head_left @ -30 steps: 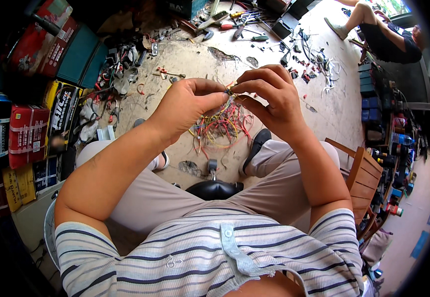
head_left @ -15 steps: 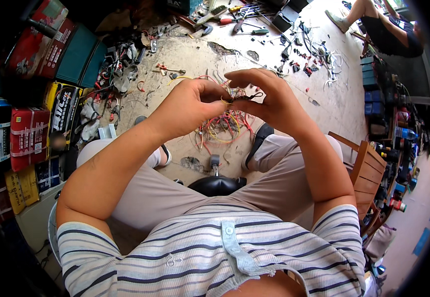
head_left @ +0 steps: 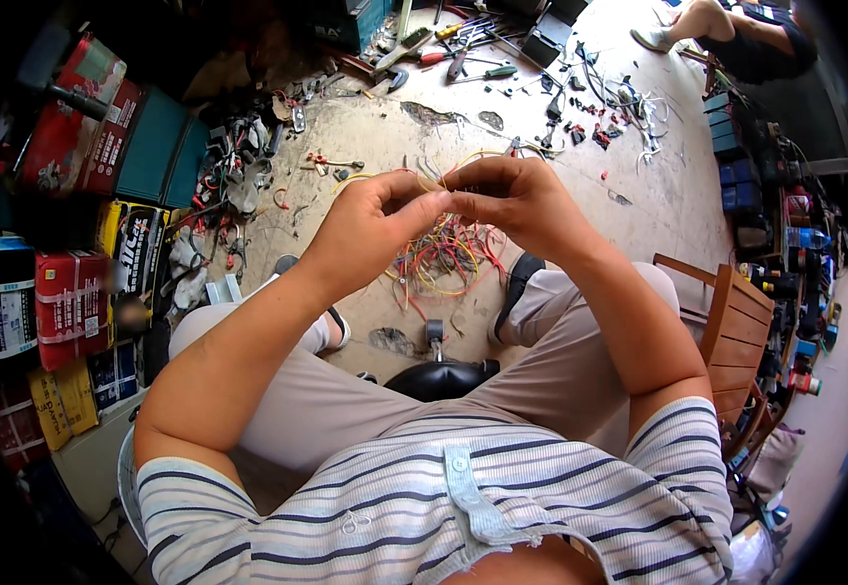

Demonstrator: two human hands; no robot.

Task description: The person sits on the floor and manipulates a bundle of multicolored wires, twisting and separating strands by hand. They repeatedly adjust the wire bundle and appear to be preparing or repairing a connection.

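Note:
My left hand (head_left: 377,226) and my right hand (head_left: 526,207) meet above the floor, fingertips almost touching. Thumb and fingers of each are closed in a pinch on a thin wire (head_left: 431,183), pale yellowish where it shows between them. Most of the wire is hidden by my fingers. Under my hands, between my feet, lies a tangled heap of red, yellow and white wires (head_left: 453,261). A few thin strands show just beyond my fingertips; whether they belong to the held wire I cannot tell.
Screwdrivers (head_left: 487,74), a brush (head_left: 402,49) and other tools lie far ahead. Cable scraps (head_left: 629,107) are strewn at the far right. Stacked boxes (head_left: 71,307) line the left; a wooden chair (head_left: 741,336) stands right. Another person (head_left: 726,29) sits at the far right.
My right hand's fingers have closed down from a wider spread, and the dark twisted strand that stuck out there no longer shows. Both hands have drawn together; the whole view has shifted slightly.

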